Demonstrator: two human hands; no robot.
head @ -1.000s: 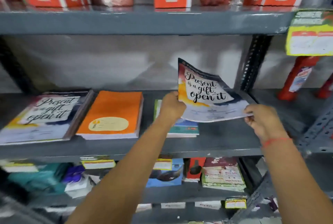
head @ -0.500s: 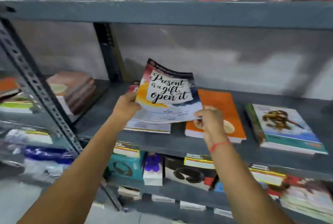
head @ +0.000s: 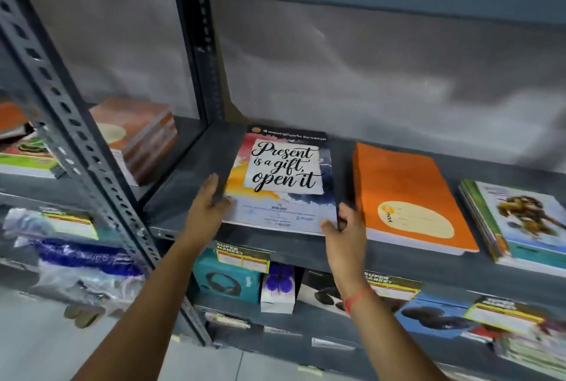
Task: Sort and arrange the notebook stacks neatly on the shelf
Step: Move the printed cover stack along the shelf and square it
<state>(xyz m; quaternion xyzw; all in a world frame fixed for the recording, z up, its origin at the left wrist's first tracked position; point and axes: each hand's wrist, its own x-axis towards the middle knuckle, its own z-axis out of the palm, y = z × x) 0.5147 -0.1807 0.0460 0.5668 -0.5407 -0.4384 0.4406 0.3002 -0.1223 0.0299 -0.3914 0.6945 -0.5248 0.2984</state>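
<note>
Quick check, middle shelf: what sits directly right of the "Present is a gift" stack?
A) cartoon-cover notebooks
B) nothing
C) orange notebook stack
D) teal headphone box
C: the orange notebook stack lies just right of the "Present is a gift" stack, with the right hand at the gap between them.

I am standing in a shop, facing a grey slotted-steel shelving rack (head: 76, 138). Yellow price tags printed "SUPER MARKET" (head: 243, 256) hang on the rack's shelf edge. Above them, on that rack, lie flat stacks of notebooks for sale (head: 404, 196). Below the tags sit boxed headphones (head: 226, 281) and other packaged goods.
</note>
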